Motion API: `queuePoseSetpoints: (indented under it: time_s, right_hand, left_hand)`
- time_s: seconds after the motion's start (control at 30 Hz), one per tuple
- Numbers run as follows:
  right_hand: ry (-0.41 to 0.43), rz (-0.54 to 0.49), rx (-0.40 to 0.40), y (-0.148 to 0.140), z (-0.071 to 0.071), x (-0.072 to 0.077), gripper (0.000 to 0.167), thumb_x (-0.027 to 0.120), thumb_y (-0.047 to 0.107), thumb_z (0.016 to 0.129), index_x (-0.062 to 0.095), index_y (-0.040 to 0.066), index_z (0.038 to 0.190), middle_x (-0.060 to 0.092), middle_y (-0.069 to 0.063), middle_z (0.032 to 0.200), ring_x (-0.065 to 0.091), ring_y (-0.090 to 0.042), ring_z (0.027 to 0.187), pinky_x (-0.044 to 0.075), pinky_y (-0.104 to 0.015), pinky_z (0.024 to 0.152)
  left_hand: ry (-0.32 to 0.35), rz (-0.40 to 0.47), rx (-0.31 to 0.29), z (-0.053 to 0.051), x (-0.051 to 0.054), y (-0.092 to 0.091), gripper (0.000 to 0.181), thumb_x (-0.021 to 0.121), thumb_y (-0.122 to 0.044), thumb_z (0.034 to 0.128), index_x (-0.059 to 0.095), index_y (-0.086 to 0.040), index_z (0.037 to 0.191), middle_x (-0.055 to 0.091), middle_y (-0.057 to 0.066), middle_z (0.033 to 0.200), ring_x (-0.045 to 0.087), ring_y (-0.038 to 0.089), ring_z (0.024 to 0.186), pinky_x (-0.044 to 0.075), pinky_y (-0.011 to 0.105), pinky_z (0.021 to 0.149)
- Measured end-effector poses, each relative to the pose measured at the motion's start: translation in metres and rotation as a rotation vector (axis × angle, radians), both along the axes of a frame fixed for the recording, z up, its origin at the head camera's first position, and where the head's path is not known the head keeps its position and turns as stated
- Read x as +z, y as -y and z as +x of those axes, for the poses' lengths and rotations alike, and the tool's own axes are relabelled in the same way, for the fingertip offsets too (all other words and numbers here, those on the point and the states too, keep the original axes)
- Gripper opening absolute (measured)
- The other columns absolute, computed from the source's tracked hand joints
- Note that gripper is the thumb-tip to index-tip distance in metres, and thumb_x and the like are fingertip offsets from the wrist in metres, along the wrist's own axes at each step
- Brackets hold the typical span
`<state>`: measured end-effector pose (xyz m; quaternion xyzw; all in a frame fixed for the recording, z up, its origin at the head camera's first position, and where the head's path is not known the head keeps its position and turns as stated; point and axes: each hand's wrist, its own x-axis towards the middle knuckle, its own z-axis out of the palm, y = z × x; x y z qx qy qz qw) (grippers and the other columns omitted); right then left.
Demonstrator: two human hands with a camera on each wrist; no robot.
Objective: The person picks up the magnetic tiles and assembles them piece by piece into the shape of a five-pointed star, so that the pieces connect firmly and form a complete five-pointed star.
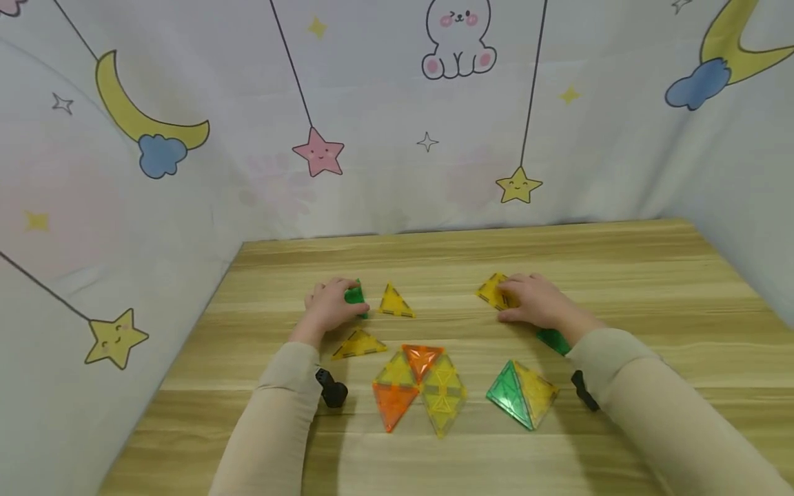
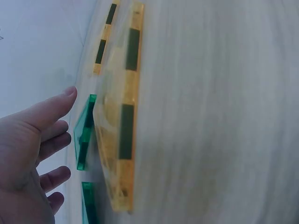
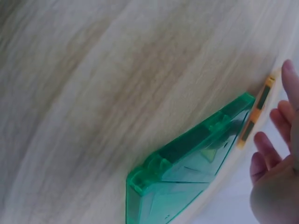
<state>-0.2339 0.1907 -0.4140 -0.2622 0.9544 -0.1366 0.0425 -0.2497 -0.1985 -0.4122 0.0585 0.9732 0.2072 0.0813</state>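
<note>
My left hand (image 1: 329, 308) hovers around a green triangular magnetic tile (image 1: 355, 296) at the back left. In the left wrist view, its loosely bent fingers (image 2: 58, 140) are close to the green tile (image 2: 85, 133); whether they touch cannot be told. A yellow triangular tile (image 1: 395, 303) lies right of that hand, and another yellow triangular tile (image 1: 360, 344) lies nearer. My right hand (image 1: 533, 301) reaches over a yellow tile (image 1: 493, 292), covering its right part. The right wrist view shows its fingers (image 3: 266, 147) loosely bent beside that yellow tile (image 3: 256, 112). Under the right wrist lies a green tile (image 1: 552, 339).
An orange and yellow group of joined triangular tiles (image 1: 443, 389) lies at the front middle. Right of it, a green triangle (image 1: 510, 394) meets a yellow triangle (image 1: 536, 396). A printed cloth (image 1: 384, 186) hangs behind the wooden table (image 1: 434, 262).
</note>
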Motion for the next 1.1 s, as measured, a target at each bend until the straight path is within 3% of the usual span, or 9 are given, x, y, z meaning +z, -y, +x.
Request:
queuePoseSetpoints:
  time_s: [0.23,0.67,0.97,1.1]
  right_hand:
    - [-0.052,-0.026,-0.005,0.008,0.0,0.003,0.056,0.068,0.033,0.086,0.054,-0.002,0.128,0.052,-0.023,0.127,0.045,-0.04,0.118,0.027,-0.054,0.101]
    - [-0.073,-0.05,0.061,0.039,-0.001,0.002,0.054,0.068,0.032,0.086,0.056,0.0,0.127,0.054,-0.02,0.127,0.047,-0.036,0.119,0.027,-0.053,0.101]
    - [0.095,-0.191,0.082,0.06,-0.001,-0.003,0.055,0.064,0.031,0.089,0.051,0.001,0.132,0.048,-0.02,0.133,0.04,-0.038,0.124,0.03,-0.051,0.101]
    - [0.154,-0.218,0.096,0.071,0.0,-0.004,0.053,0.063,0.032,0.09,0.051,0.004,0.133,0.05,-0.016,0.132,0.052,-0.029,0.111,0.039,-0.045,0.095]
  left_hand:
    - [-0.006,-0.005,-0.031,0.002,-0.005,-0.001,0.054,0.065,-0.039,0.0868,0.052,-0.016,0.134,0.042,0.012,0.14,0.035,0.041,0.117,0.026,0.055,0.086]
    - [-0.03,-0.03,-0.093,-0.003,-0.009,-0.042,0.054,0.066,-0.045,0.0845,0.055,-0.02,0.131,0.043,0.006,0.14,0.037,0.038,0.118,0.027,0.054,0.09]
    - [-0.026,-0.057,-0.147,-0.001,-0.006,-0.074,0.054,0.066,-0.046,0.0846,0.055,-0.021,0.131,0.044,0.004,0.139,0.038,0.035,0.118,0.027,0.053,0.091]
    - [-0.033,-0.062,-0.169,0.001,-0.006,-0.085,0.053,0.066,-0.046,0.0846,0.055,-0.021,0.13,0.045,0.003,0.138,0.039,0.034,0.117,0.027,0.052,0.091]
